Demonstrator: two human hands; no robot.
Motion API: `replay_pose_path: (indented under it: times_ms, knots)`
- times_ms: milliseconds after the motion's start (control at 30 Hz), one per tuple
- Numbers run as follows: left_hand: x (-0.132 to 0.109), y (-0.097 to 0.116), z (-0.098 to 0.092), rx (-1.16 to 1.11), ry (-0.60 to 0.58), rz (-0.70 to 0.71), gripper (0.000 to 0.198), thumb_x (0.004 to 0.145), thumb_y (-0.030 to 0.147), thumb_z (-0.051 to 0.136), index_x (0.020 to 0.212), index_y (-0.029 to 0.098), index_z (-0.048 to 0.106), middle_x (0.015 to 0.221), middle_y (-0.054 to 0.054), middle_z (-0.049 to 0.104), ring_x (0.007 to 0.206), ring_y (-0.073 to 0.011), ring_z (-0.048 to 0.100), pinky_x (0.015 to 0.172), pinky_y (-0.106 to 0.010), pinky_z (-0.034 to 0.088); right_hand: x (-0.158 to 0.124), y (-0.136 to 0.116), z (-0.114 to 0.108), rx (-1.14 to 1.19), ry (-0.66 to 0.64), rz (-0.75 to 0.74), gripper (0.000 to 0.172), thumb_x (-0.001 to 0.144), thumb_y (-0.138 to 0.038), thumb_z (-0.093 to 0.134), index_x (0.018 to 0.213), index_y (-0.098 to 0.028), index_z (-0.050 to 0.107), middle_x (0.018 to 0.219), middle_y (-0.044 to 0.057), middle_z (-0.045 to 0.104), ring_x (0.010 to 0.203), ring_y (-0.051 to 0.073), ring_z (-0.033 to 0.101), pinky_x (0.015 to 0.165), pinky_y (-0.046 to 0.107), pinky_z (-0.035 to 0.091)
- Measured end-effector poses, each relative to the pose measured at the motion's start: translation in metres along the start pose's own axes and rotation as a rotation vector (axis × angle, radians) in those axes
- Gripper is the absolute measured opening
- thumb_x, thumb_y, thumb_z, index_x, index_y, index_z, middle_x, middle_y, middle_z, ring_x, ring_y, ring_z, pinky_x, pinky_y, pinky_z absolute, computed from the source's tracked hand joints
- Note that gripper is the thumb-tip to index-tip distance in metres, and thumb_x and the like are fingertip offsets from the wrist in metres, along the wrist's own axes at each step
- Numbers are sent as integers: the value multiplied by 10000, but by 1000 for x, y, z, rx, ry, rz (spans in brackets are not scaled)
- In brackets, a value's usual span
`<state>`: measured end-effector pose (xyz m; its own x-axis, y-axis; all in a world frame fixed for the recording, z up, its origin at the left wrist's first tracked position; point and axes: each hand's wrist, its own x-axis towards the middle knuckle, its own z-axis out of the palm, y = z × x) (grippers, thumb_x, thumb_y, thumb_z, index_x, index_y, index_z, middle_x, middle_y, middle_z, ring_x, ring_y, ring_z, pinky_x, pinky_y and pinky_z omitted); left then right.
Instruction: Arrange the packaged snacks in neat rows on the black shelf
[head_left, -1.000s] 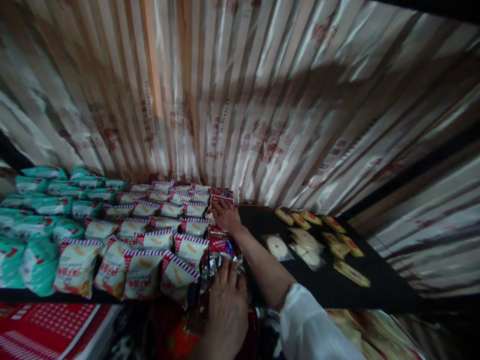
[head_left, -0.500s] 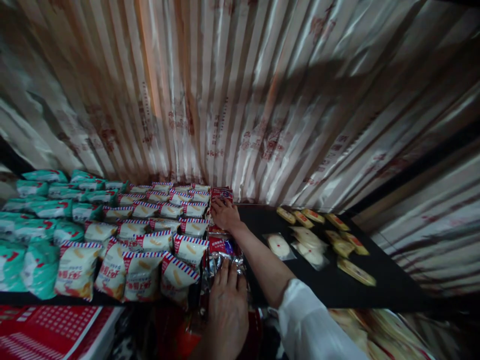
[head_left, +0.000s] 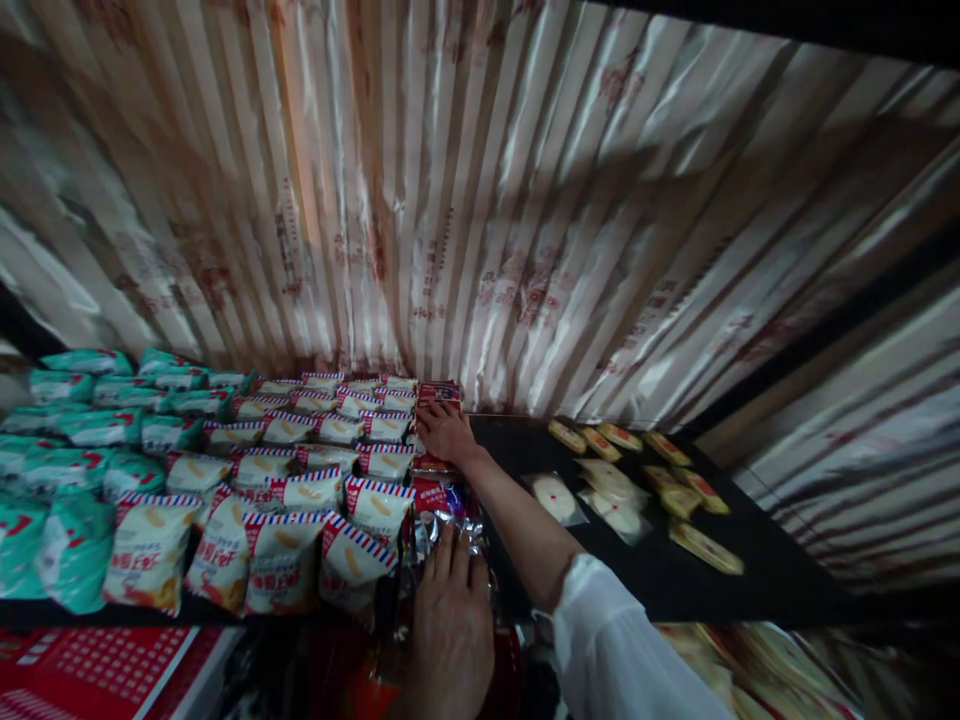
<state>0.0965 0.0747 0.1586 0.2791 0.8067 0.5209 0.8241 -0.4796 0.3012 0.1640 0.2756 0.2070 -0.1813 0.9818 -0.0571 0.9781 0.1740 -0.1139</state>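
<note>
A column of dark red and purple foil snack packets (head_left: 441, 497) runs from the shelf's front edge to the back. My right hand (head_left: 448, 432) reaches in from the lower right and lies palm down on the far packets, fingers spread. Nearer me, my left hand (head_left: 452, 620) rests on the front packets, its fingers stretched forward over the silvery wrapper ends. Both palms hide the packets beneath them. Just left of the column stand rows of white snack bags (head_left: 281, 560) with red and blue striped tops.
Teal bags (head_left: 75, 550) fill the far left of the black shelf (head_left: 600, 585). On its right lie clear-wrapped round white items (head_left: 553, 497) and several yellow packets (head_left: 705, 548). A pleated printed sheet (head_left: 480, 220) hangs behind. Below the shelf is a red box (head_left: 112, 670).
The view has shifted slightly, so the shelf's front edge sits a little lower. Both hands keep nearly the same places on the packets.
</note>
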Motion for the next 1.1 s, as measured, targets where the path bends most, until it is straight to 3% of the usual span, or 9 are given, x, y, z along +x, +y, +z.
replay_pose_path:
  times_ms: [200, 433, 567, 700, 900, 1100]
  knots:
    - [0, -1, 3, -10, -17, 2, 253, 796, 229, 497, 945, 162, 690, 1164, -92, 632, 1183, -271, 492, 926, -388, 457, 3, 2, 0, 56, 26, -4, 480, 880, -428, 362, 1350, -335, 388, 1443, 10, 366, 1328, 282, 252, 1029, 490, 232]
    - [0, -2, 4, -23, -13, 5, 254, 798, 230, 498, 963, 167, 680, 1171, -91, 626, 1186, -274, 490, 908, -394, 476, 6, 3, 8, 85, 70, 14, 452, 876, -483, 386, 1282, -315, 491, 1429, 27, 384, 1329, 299, 248, 1038, 497, 208]
    - [-2, -2, 1, -42, -24, -1, 253, 817, 225, 481, 981, 173, 667, 1205, -88, 602, 1220, -272, 457, 947, -405, 456, 4, 4, 8, 114, 162, -15, 468, 875, -488, 409, 1312, -327, 456, 1415, 46, 405, 1333, 289, 259, 1050, 497, 197]
    - [-4, 0, -4, -52, -64, -15, 305, 825, 216, 469, 1084, 166, 621, 1274, -95, 550, 1272, -273, 393, 1004, -427, 410, -4, 9, 4, 197, 339, -9, 395, 880, -430, 427, 1204, -265, 581, 1383, 71, 445, 1311, 272, 317, 1062, 469, 227]
    - [-5, -1, -4, -42, -71, -2, 273, 820, 185, 469, 1040, 161, 629, 1262, -96, 556, 1273, -281, 393, 988, -430, 423, -42, 31, 4, 542, 585, 34, 370, 873, -382, 408, 1061, -195, 666, 1225, 88, 585, 1198, 210, 478, 1035, 365, 350]
    - [-2, -3, -3, -20, -71, 12, 291, 803, 113, 464, 1033, 161, 635, 1203, -90, 602, 1213, -263, 469, 963, -414, 453, -112, 50, 16, 797, 633, 155, 384, 858, -438, 421, 1006, -195, 679, 1176, 105, 613, 1147, 223, 518, 1017, 407, 365]
